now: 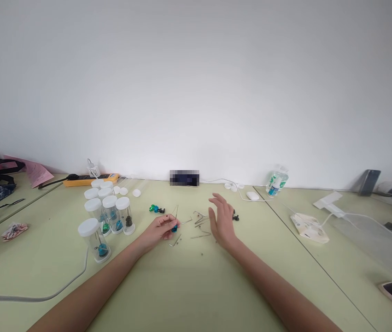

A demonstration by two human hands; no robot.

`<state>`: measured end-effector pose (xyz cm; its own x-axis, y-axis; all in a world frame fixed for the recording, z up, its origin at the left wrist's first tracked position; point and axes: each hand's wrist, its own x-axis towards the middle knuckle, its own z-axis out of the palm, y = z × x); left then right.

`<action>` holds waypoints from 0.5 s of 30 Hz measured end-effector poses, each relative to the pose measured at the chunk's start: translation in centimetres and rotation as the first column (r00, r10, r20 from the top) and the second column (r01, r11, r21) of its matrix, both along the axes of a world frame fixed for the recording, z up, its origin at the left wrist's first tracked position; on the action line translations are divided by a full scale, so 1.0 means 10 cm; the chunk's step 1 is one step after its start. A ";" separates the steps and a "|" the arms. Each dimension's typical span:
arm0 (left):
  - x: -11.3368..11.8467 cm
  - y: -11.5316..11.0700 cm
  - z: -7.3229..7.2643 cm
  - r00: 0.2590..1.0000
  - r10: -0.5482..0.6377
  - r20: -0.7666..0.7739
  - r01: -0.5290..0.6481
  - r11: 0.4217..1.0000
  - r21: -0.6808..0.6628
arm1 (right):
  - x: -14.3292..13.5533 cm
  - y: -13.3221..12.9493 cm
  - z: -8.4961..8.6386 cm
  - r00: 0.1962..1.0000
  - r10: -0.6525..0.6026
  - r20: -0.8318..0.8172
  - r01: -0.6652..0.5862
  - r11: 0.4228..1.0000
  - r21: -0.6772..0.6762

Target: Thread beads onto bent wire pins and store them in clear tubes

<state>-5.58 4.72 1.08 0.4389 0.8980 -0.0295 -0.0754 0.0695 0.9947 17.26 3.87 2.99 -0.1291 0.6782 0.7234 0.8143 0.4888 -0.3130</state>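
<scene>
Between the fingertips of my left hand [160,228] is a small blue metallic part [174,228], with a thin metal rod [177,212] standing up from it. My right hand [222,222] is raised over the table, fingers apart, holding nothing. Thin bent metal rods [201,236] lie on the table between the hands, and a few small bits are scattered near them. Behind my left hand rests a cluster of green, blue and black pieces [156,209]. Some small black pieces [236,217] lie just beyond my right hand, partly hidden by it.
Several clear tubes with white caps [94,240] stand left of my left arm. White discs [137,193], an orange power strip [90,180] and a phone [184,178] are along the wall. A clear bottle [277,182] and a white mouse [253,196] stand at back right.
</scene>
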 end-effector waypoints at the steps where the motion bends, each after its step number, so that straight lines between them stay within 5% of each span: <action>1: 0.00 0.01 0.00 1.000 0.000 0.025 0.001 1.000 -0.016 | 0.10 0.01 -0.05 0.999 -0.025 -0.044 0.022 0.997 -0.076; 4: -0.01 0.02 -0.02 0.996 -0.005 0.087 0.009 0.999 -0.047 | 0.33 -0.04 -0.21 0.984 -0.056 -0.167 0.000 0.948 -0.319; 15: -0.03 0.05 -0.07 0.994 -0.003 0.111 0.011 0.997 -0.075 | 0.48 -0.12 -0.31 0.974 0.023 -0.227 -0.147 0.823 -0.548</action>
<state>-5.93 5.21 0.40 0.4493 0.8921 -0.0483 -0.1837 0.1452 0.9722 22.02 2.69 -0.07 -0.0996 0.9656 0.2400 0.6666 0.2439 -0.7044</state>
